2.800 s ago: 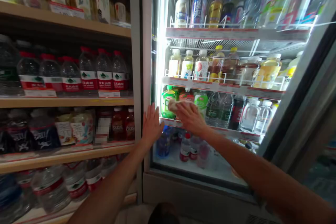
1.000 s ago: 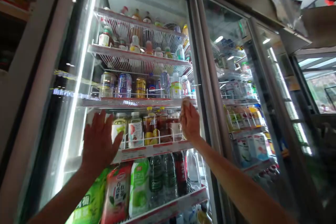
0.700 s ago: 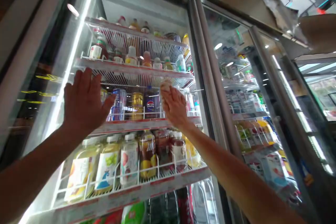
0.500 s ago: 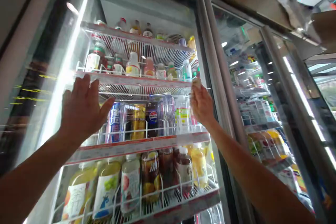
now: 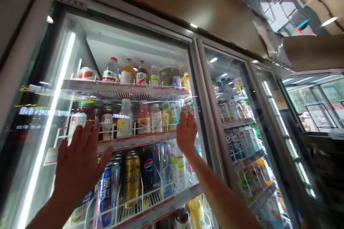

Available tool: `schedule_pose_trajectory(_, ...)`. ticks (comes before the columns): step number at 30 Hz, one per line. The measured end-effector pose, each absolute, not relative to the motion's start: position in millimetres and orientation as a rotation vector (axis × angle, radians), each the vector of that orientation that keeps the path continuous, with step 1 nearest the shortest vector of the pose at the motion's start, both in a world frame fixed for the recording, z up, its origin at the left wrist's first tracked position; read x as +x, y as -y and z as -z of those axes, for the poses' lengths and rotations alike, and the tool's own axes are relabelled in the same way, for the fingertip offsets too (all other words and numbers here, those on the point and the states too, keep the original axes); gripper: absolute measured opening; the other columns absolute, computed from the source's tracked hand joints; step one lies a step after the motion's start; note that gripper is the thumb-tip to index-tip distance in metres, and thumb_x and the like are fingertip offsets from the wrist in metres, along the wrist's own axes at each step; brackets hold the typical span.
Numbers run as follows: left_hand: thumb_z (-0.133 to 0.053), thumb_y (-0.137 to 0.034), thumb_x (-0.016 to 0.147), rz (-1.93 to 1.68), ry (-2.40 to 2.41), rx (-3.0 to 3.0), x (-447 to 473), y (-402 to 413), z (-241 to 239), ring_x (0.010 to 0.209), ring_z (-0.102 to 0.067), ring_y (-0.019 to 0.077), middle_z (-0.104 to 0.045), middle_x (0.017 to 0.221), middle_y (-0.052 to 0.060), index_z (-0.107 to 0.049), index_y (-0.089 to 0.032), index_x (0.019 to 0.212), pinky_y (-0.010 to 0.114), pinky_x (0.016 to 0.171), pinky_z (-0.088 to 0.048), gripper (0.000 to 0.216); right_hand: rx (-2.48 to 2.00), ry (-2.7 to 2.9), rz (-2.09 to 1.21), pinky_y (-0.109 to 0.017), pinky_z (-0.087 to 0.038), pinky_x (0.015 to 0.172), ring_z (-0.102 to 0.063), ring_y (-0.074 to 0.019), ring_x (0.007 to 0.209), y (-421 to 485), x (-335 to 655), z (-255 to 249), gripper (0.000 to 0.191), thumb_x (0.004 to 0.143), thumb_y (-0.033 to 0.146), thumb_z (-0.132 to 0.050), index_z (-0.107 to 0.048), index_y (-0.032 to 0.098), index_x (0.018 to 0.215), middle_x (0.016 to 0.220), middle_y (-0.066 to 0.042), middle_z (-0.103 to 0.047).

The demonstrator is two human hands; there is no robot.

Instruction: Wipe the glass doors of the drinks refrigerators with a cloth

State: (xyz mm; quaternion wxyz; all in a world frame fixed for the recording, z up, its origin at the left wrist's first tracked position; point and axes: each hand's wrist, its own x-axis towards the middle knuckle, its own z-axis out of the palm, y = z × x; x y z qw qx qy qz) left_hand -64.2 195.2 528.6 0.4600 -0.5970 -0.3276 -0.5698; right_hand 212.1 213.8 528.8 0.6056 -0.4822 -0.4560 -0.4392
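Right hand (image 5: 186, 134): raised towards the upper right of the glass door (image 5: 129, 44), fingers close together, holding a cloth (image 5: 185, 110). The cloth shows as 1 pale, crumpled wad poking past the fingertips, between hand and door. Palm side hidden; cannot tell how much is gathered beneath, nor whether it is damp.

Left hand (image 5: 77, 164): holding nothing visible, fingers spread, thumb out, palm turned to the glass. Looks laid on it, though contact cannot be confirmed. The 2 hands are well apart.

Handling, by judgement: cloth light, soft, limp, nothing in it to break. Likely to bunch, or slide out from under the fingers if pinched only at an edge. Best hold: folded into a flat pad, middle under the 4 fingers, thumb securing the near edge. Flat fingers should spread the load better than fingertips alone.

Door: stiff, smooth, probably slippery; the pane calls for even, moderate pressure. Left palm suits a broad, flat rest there.

Behind the glass: a gold can (image 5: 132, 179) and a dark bottle (image 5: 147, 168) on a lower shelf; a red-capped bottle (image 5: 110, 71) on the top shelf. Bright light strip (image 5: 48, 128) down the left side, glare near the left hand.
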Motion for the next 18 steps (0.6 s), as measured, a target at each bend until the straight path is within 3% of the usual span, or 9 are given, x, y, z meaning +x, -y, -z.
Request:
schedule_pose_trajectory(4,-0.035,-0.044,0.087,1.466,0.834,-1.46,-63,-200,-552,0.138,-0.018,0.0292,-0.014,0.152,0.004,-0.005,-0.032,0.144,0.057,0.109,-0.016,0.066,-0.934,1.519,1.219,-0.047,-0.02,0.108,-0.014,-0.0255,0.139,-208,168,-533,0.052,0.088,0.029,-0.041,-0.032,0.028,0.139,0.151,-0.005,-0.022)
schedule_pose_trajectory(9,-0.039,-0.044,0.085,1.508,0.852,-1.471,-62,-200,-547,0.138,-0.02,0.0277,-0.016,0.151,0.001,-0.003,-0.036,0.143,0.055,0.11,-0.016,0.068,-1.025,1.213,1.167,-0.049,-0.029,0.102,-0.026,-0.0254,0.135,-215,226,-551,0.049,0.092,0.026,-0.031,-0.029,0.025,0.141,0.144,-0.011,-0.035)
schedule_pose_trajectory(12,-0.04,-0.04,0.086,1.53,0.862,-1.417,-55,-201,-545,0.138,-0.02,0.0266,-0.018,0.151,0.005,-0.005,-0.032,0.144,0.053,0.111,-0.015,0.068,-1.048,1.058,1.105,-0.052,-0.03,0.099,-0.027,-0.0273,0.134,-221,234,-563,0.05,0.092,0.024,-0.03,-0.027,0.023,0.142,0.142,-0.014,-0.036)
schedule_pose_trajectory(16,-0.039,-0.034,0.087,1.502,0.909,-1.406,-36,-205,-546,0.138,-0.02,0.027,-0.025,0.148,0.013,-0.017,-0.02,0.143,0.053,0.111,-0.014,0.063,-0.913,1.482,1.249,-0.05,-0.023,0.106,-0.018,-0.0262,0.138,-213,201,-545,0.048,0.091,0.025,-0.035,-0.035,0.025,0.139,0.148,-0.01,-0.026)
schedule_pose_trajectory(18,-0.041,-0.034,0.086,1.471,0.879,-1.429,-28,-208,-546,0.138,-0.021,0.0263,-0.029,0.146,0.014,-0.023,-0.017,0.141,0.051,0.112,-0.014,0.06,-0.893,1.544,1.264,-0.049,-0.024,0.106,-0.02,-0.0255,0.138,-210,206,-543,0.045,0.091,0.026,-0.034,-0.039,0.024,0.136,0.147,-0.01,-0.029)
